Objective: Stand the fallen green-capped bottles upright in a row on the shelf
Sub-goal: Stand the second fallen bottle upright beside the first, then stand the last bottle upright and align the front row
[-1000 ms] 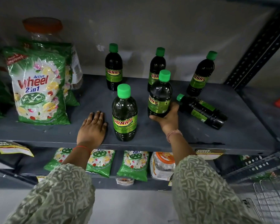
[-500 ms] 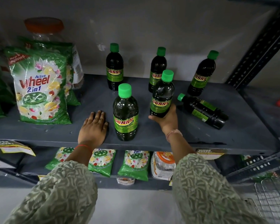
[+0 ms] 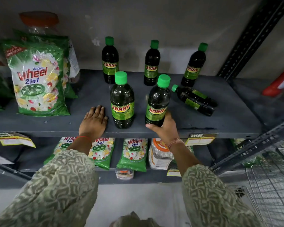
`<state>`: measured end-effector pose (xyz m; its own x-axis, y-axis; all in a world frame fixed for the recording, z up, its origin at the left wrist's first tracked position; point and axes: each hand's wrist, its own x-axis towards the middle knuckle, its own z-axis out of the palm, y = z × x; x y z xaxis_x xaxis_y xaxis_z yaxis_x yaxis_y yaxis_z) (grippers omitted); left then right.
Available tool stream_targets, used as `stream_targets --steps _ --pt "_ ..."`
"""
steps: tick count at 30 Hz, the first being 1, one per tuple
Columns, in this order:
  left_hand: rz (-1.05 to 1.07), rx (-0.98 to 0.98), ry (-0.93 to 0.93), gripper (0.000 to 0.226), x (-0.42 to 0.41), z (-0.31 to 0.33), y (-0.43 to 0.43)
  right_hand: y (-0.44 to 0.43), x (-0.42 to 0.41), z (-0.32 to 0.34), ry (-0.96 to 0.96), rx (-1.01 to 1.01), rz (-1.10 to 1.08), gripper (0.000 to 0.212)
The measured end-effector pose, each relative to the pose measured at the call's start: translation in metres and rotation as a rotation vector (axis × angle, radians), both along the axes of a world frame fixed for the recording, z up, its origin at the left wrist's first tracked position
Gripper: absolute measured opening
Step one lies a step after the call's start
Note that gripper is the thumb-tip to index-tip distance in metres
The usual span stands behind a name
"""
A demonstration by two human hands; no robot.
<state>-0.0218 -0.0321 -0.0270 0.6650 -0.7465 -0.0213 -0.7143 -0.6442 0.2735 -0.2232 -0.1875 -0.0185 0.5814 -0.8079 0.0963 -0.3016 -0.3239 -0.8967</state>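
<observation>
On the grey shelf [image 3: 220, 115] three bottles stand at the back and one stands near the front edge [image 3: 122, 102]. The right hand [image 3: 165, 128] is closed around the base of a second front bottle [image 3: 156, 102], which is upright. The left hand [image 3: 93, 122] lies flat and open on the shelf. One bottle [image 3: 195, 99] lies on its side to the right.

Left hand [image 3: 94, 120] flat; right hand [image 3: 164, 128] cupped.

green caps [image 3: 120, 77], dark bottles [image 3: 122, 102], grey shelf [image 3: 56, 123], patterned sleeves [image 3: 56, 190]
</observation>
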Motion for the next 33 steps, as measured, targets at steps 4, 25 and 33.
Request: stream_targets --steps 4,25,33 --pt "-0.008 0.006 0.002 0.05 -0.005 0.0 0.002 0.005 -0.005 0.0 0.001 0.01 0.012 0.067" --pt "0.055 -0.029 -0.013 0.05 -0.01 -0.007 -0.003 -0.158 -0.022 0.069 0.98 -0.258 -0.065 0.085" --pt "0.059 -0.031 -0.03 0.05 -0.008 -0.01 -0.004 -0.141 -0.019 0.043 0.23 -0.113 -0.42 0.078"
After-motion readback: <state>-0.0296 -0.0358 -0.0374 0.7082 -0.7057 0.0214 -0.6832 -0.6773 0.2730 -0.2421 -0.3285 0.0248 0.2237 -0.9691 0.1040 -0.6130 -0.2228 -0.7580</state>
